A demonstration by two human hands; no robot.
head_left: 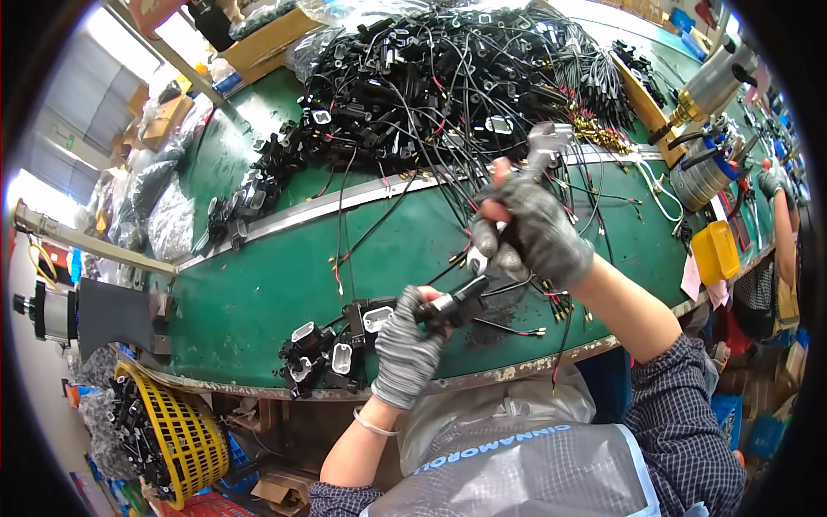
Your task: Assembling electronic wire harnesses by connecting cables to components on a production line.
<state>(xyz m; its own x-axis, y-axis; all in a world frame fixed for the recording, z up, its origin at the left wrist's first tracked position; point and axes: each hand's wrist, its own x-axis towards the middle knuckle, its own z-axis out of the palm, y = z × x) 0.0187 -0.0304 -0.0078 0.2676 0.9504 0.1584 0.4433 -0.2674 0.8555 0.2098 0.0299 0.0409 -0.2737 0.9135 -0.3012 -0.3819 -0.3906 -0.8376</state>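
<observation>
My left hand [407, 351], in a grey striped knit glove, is closed round a black plug connector [454, 303] near the front of the green bench. My right hand [541, 231], gloved the same way and smeared by motion, grips a silver wrench [548, 140]. One silver end shows above the fist. A second silver end [477, 260] comes out below, at the tip of the connector; whether it touches cannot be made out. Beside my left hand lie several black connectors with pale rectangular openings [342, 358]. Thin cables with red and brass-coloured ends lie around both hands.
A big heap of black connectors and cables [413, 77] covers the back of the green bench [233, 319], behind a metal strip. A yellow basket [194, 435] of black parts stands at lower left. To the right are a yellow container [715, 252] and another person's gloved hand [774, 181].
</observation>
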